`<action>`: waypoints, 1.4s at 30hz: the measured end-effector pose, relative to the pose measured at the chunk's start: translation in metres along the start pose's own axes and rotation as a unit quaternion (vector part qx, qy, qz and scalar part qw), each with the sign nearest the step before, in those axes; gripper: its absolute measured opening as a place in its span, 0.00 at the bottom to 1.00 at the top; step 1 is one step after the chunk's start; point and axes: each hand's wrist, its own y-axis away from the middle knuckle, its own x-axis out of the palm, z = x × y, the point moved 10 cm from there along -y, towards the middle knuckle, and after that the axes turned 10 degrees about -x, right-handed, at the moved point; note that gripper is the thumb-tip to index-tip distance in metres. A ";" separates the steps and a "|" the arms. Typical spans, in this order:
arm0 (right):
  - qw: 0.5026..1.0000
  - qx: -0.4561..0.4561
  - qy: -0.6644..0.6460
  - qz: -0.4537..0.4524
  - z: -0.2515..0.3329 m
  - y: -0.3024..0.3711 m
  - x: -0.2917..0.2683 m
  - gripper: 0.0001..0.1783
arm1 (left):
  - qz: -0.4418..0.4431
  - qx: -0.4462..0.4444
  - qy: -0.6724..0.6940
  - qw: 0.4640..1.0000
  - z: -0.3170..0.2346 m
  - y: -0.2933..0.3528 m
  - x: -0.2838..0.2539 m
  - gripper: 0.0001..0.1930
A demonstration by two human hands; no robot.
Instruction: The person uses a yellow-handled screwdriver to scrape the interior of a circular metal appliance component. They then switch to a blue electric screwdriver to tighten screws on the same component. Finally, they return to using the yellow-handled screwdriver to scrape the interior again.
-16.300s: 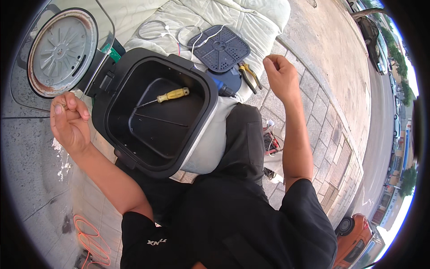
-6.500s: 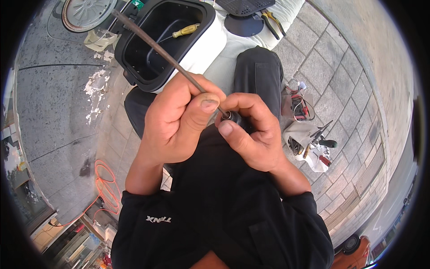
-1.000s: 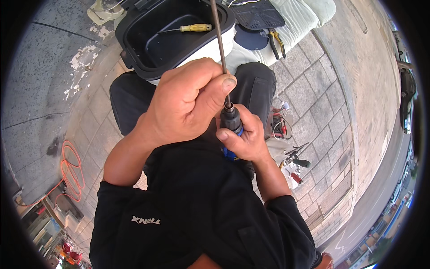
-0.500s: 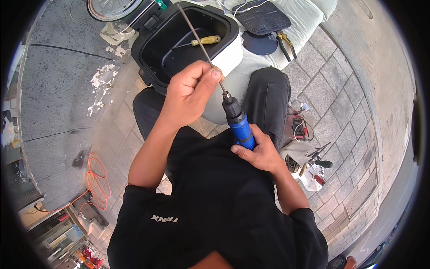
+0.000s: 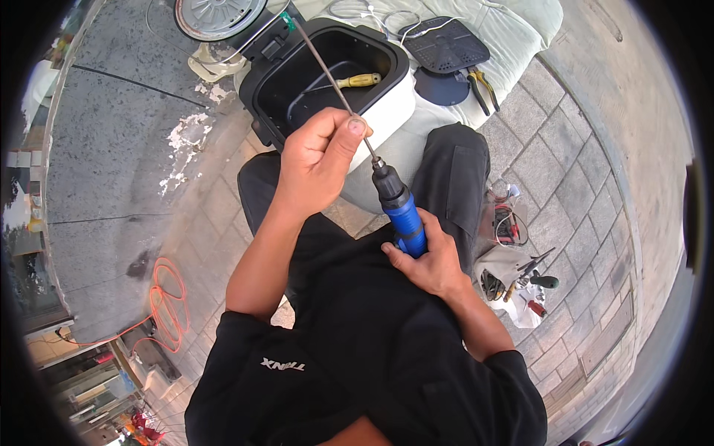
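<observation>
A blue and black electric screwdriver is in the grip of my right hand, its fingers wrapped round the body. From its nose a long thin metal bit points up and away to the left. My left hand pinches this bit between thumb and fingers, a little above the nose. Beyond the hands stands a white appliance body with a black rectangular tub. Inside the tub lies a screwdriver with a yellowish handle. The bit's far end passes above the tub's rim.
A round metal-faced lid is at the tub's far left. On a pale cushion lie a black perforated plate, a dark disc and yellow-black pliers. Loose tools rest on the paving at right; an orange cable is coiled at left.
The whole view has shifted, so the tub and cushion appear slightly lower and farther right. Both hands keep the same hold on the electric screwdriver and its bit.
</observation>
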 end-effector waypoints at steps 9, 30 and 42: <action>0.966 -0.243 0.085 -0.006 0.052 -0.006 -0.006 0.45 | 0.091 0.170 0.080 0.978 -0.084 0.056 0.015 0.19; 0.951 0.100 -0.253 0.148 -0.001 0.027 -0.028 0.46 | 0.104 -0.110 0.568 0.809 0.046 -0.014 -0.037 0.19; 0.953 0.115 -0.225 0.167 -0.009 0.038 -0.032 0.44 | 0.006 -0.207 0.605 0.769 0.081 -0.008 -0.047 0.13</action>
